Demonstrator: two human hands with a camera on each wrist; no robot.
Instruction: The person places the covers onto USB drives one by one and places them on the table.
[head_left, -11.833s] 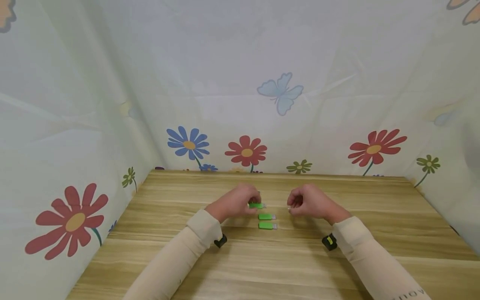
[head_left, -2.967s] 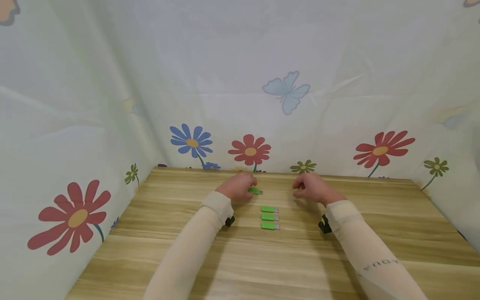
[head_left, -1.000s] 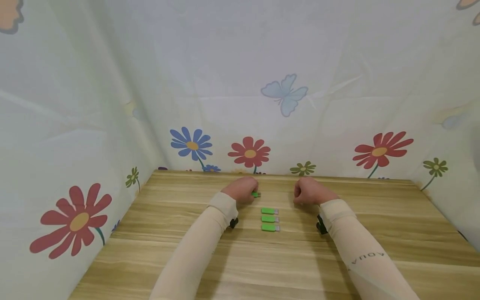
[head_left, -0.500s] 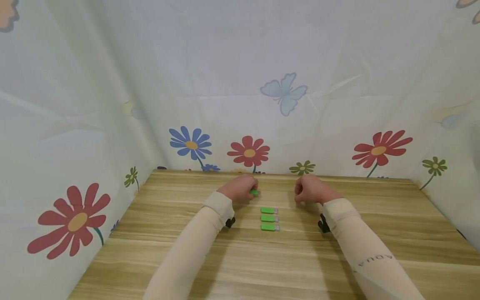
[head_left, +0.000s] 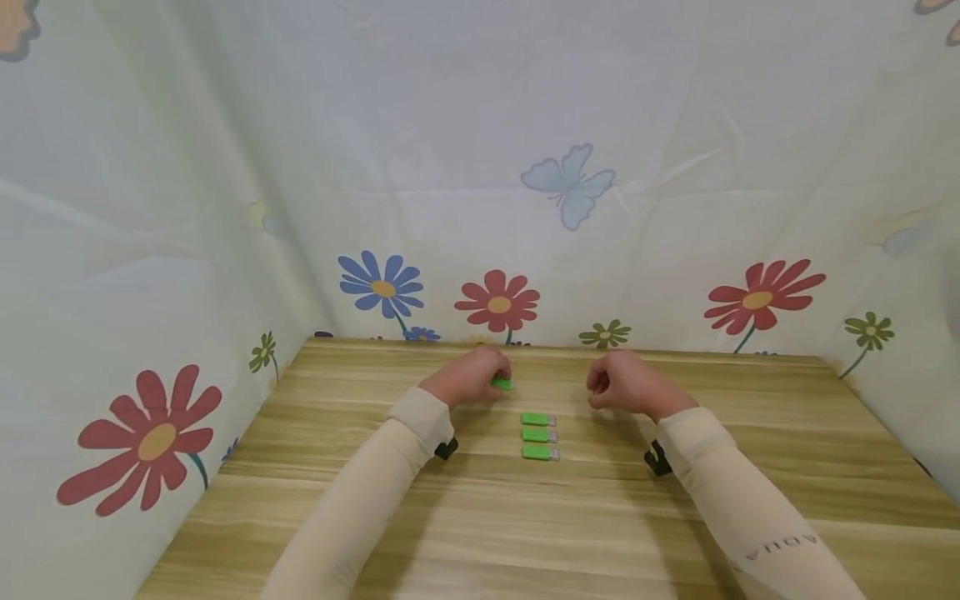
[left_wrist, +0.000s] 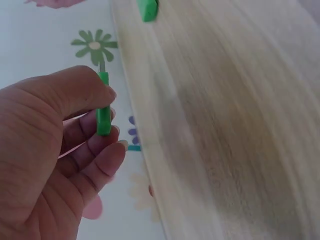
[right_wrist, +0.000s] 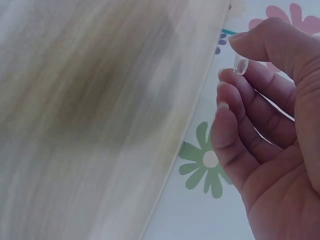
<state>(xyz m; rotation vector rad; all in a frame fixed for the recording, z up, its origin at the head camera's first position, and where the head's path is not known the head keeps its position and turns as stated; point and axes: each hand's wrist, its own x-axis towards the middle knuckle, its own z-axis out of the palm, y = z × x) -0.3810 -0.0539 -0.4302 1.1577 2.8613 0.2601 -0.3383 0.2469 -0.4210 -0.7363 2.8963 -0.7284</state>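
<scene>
Meanwhile the left hand pinches a green USB stick. The right hand pinches what seems a clear cap, near three green sticks

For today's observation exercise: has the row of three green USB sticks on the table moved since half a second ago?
No. The three green USB sticks lie in the same row, equally placed against the table's wood grain, between both hands.

A makeshift recording booth, not a lived-in room; flower-and-butterfly printed cloth hangs around three sides of a wood-grain table.
</scene>
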